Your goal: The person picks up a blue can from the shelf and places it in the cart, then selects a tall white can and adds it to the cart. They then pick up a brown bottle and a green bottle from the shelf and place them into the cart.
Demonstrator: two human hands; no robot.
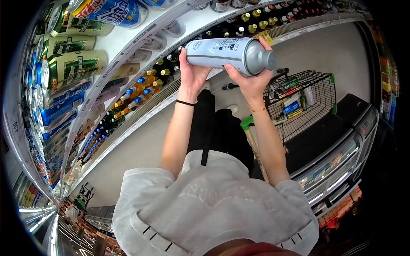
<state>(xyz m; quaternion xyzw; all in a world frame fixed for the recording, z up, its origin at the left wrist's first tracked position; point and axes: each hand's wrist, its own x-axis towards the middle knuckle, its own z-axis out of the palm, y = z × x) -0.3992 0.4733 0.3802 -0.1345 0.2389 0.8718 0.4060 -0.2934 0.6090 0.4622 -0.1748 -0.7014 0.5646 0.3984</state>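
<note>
A large silver-white aluminium beer bottle (pixel 218 52) lies almost level in front of me, its grey cap to the right. Dark printed characters and a round emblem show on its side. My left hand (pixel 193 72) is closed around the base end, thumb against the bottom edge. Around the shoulder near the cap wraps my right hand (pixel 253 81), with fingertips showing on the far side. The bottle is held just off the shelf edge (pixel 205 26), above rows of glass bottles (pixel 143 89).
Beer cans (pixel 74 68) stand on shelves at left. A black wire shopping cart (pixel 318 91) holding several packaged goods stands to the right, by a glass-fronted display case (pixel 337 162). Pale floor (pixel 346 55) runs along the shelving.
</note>
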